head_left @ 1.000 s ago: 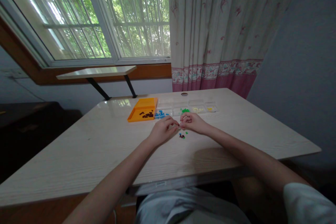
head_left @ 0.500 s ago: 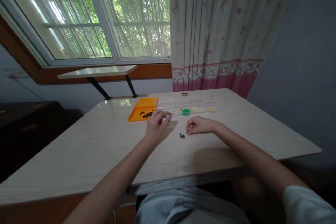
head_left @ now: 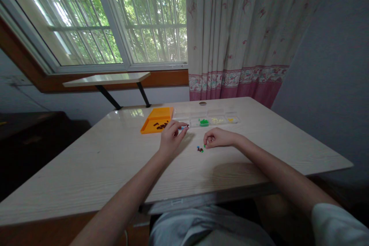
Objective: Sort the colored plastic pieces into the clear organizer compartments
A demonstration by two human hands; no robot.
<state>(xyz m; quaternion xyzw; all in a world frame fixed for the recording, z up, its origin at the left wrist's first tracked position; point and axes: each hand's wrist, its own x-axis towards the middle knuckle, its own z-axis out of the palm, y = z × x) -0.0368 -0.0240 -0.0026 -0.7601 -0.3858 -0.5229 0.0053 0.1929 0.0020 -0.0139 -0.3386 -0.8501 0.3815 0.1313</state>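
Between thumb and index finger, my left hand (head_left: 172,135) pinches a small dark brown piece (head_left: 187,125) above the table. My right hand (head_left: 216,137) rests low over the tabletop, its fingertips closed on a small green piece (head_left: 204,146). Just left of those fingertips lies a little cluster of brown, blue and green pieces (head_left: 200,149). Behind my left hand, an open orange case (head_left: 147,127) holds several dark brown pieces (head_left: 161,126). Green pieces (head_left: 204,122) fill part of a clear box (head_left: 195,124) behind my hands. The exact shape of the pieces is too small to make out.
More clear boxes stand in the row, with pale yellow pieces (head_left: 217,120) and yellow pieces (head_left: 231,119). A raised shelf (head_left: 108,79) on black legs is fixed at the table's back left. A dark round spot (head_left: 202,103) lies near the back edge of the table (head_left: 115,169).
My right fingertips have shifted very slightly left with the green piece, toward the small cluster. My left hand has stayed almost still.
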